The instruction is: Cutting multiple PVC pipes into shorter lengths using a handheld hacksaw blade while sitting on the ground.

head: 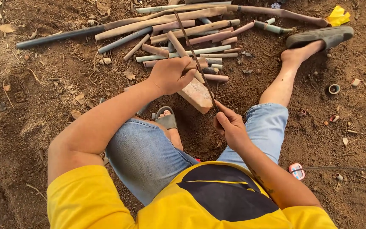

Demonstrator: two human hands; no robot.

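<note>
Two hands saw a pipe [178,46] on a brick [196,95]: left hand [171,74] fingers clamp the pipe, right hand [230,125] fingers grip the blade [195,58]; steady strokes seem needed next.

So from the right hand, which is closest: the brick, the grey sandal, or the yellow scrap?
From the right hand, in the head view:
1. Brick, just up and left of it.
2. Grey sandal, on the outstretched foot, upper right.
3. Yellow scrap, top right, beyond the sandal.
</note>
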